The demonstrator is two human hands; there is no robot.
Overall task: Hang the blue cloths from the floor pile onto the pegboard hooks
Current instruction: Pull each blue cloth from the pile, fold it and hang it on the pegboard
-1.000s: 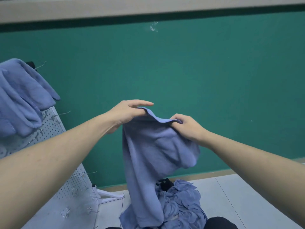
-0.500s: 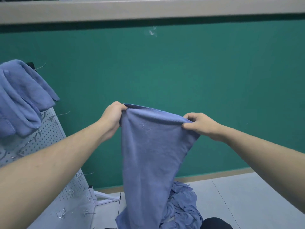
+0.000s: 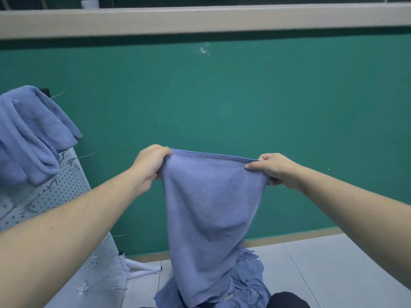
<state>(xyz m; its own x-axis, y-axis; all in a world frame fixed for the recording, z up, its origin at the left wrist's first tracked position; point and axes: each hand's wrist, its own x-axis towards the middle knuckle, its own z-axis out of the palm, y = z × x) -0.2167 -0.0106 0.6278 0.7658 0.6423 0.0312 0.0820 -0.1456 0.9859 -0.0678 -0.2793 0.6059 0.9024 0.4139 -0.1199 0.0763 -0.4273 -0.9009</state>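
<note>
Hands up in front of the green wall (image 3: 289, 103), one blue cloth (image 3: 211, 207) stretched between them. Left hand (image 3: 151, 162) grips the top left corner, fingers curled round bunched fabric. Right hand (image 3: 272, 167) pinches the top right corner, thumb on the near side, other fingers behind the cloth. Top hem runs taut and nearly level between both hands; the rest hangs down in a narrowing drape, and its lower end reaches the pile (image 3: 249, 283) of blue cloths on the floor (image 3: 333, 274) by the wall's base. Pegboard (image 3: 73, 190) stands at the left, leaning, white with wire hooks (image 3: 86, 155) sticking out. Hung cloths (image 3: 29, 134) are draped over its top left, folded over hooks. White pegboard foot (image 3: 142, 268) rests on the floor just left of the pile. Dark shape at the bottom edge, cannot tell what.
</note>
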